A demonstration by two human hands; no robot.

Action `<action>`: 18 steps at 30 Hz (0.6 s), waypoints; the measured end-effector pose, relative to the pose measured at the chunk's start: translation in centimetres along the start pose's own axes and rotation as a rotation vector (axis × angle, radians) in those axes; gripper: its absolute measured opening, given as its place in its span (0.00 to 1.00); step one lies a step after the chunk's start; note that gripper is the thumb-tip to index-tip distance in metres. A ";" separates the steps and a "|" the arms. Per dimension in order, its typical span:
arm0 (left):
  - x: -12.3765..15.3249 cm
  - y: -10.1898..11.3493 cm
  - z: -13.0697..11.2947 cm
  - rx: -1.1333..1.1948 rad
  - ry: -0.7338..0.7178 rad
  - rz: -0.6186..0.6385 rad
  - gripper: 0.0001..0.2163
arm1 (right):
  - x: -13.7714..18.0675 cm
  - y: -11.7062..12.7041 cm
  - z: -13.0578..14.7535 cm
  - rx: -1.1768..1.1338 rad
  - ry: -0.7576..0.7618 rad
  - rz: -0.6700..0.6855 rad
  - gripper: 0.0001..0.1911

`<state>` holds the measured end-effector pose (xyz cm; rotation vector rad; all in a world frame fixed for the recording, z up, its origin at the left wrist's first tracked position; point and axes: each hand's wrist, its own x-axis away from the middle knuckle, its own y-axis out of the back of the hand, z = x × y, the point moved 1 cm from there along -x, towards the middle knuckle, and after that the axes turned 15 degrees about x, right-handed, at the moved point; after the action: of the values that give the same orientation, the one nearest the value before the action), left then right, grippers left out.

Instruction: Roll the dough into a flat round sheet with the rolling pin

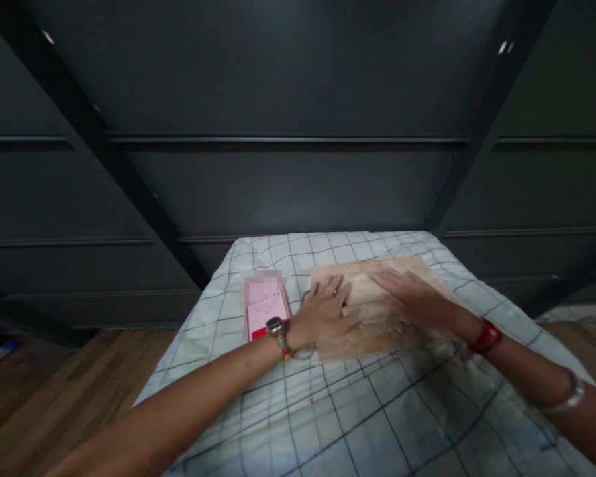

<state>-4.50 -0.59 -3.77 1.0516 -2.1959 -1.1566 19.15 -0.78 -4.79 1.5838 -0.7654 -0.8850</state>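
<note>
Bare forearms nearest the camera: left forearm (179,414) enters at lower left, right forearm (531,377) at lower right. Both cross a white checked cloth (298,391) toward a tan sheet (362,342), lying right of centre in the lower half of the frame, with a paler layer (365,288) across its middle.

Left hand (325,311) palm down on the sheet's left part, fingers moderately spread, gripping nothing visible. Right hand (414,298) over the right part, fingers close together, pointing upper left; blurred, cannot tell how firmly it touches.

Handling, by judgement: light, thin, limp, likely to crease or tear; the lower part shines and may be slippery. Best hold: bare corners at the upper right and lower left, pinched gently and kept taut.

Long axis seems to run left to right, right end tipped slightly up the frame; no front or back end distinguishable. Pink phone-like object (268,306) just left of the left hand, apart from the sheet.
</note>
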 end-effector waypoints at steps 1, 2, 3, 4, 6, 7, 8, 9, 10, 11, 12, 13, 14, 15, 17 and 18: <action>0.6 -0.3 -0.2 -0.010 -0.053 -0.031 0.34 | 0.8 0.0 0.2 0.014 0.045 -0.034 0.27; 0.8 -0.5 -0.2 -0.020 -0.082 -0.067 0.34 | 1.2 0.0 0.2 0.021 0.067 -0.048 0.27; 0.7 -0.4 -0.1 -0.027 -0.087 -0.091 0.33 | 1.0 -0.1 0.1 0.022 0.072 -0.044 0.28; 0.3 -0.2 0.0 -0.027 -0.065 -0.117 0.34 | 0.2 -0.2 -0.2 0.015 0.055 -0.024 0.28; -1.0 0.6 0.6 -0.012 0.038 -0.161 0.35 | -2.0 -0.4 -0.9 -0.024 -0.060 0.042 0.31; -1.6 1.0 0.9 -0.002 0.096 -0.190 0.36 | -3.0 -0.4 -1.3 -0.048 -0.122 0.051 0.32; -2.1 1.3 1.2 0.006 0.145 -0.213 0.37 | -3.9 -0.5 -1.5 -0.063 -0.151 0.056 0.32; -2.4 1.5 1.4 0.012 0.169 -0.232 0.38 | -4.3 -0.5 -1.5 -0.069 -0.167 0.052 0.32; -2.5 1.6 1.5 0.017 0.160 -0.242 0.37 | -4.3 -0.4 -1.4 -0.067 -0.152 0.042 0.31; -2.4 1.6 1.6 0.022 0.117 -0.244 0.36 | -3.9 -0.4 -1.2 -0.061 -0.119 0.031 0.30; -2.3 1.5 1.7 0.031 0.047 -0.246 0.34 | -3.2 -0.3 -1.0 -0.055 -0.075 0.016 0.29; -2.1 1.4 1.7 0.044 -0.036 -0.252 0.30 | -2.4 -0.3 -0.7 -0.052 -0.033 -0.002 0.29; -2.0 1.3 1.7 0.061 -0.118 -0.258 0.26 | -1.6 -0.2 -0.4 -0.053 -0.001 -0.023 0.28; -1.9 1.3 1.8 0.083 -0.186 -0.265 0.23 | -0.9 -0.1 -0.2 -0.057 0.019 -0.045 0.28; -2.1 1.4 1.9 0.122 -0.256 -0.276 0.18 | -0.2 0.0 0.1 -0.068 0.020 -0.082 0.28; -2.2 1.5 1.9 0.131 -0.261 -0.284 0.17 | -0.2 0.0 0.1 -0.076 0.011 -0.094 0.27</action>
<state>-5.07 2.69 -3.61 1.3713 -2.4056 -1.3517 18.98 -0.69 -4.76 1.5662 -0.6459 -0.9614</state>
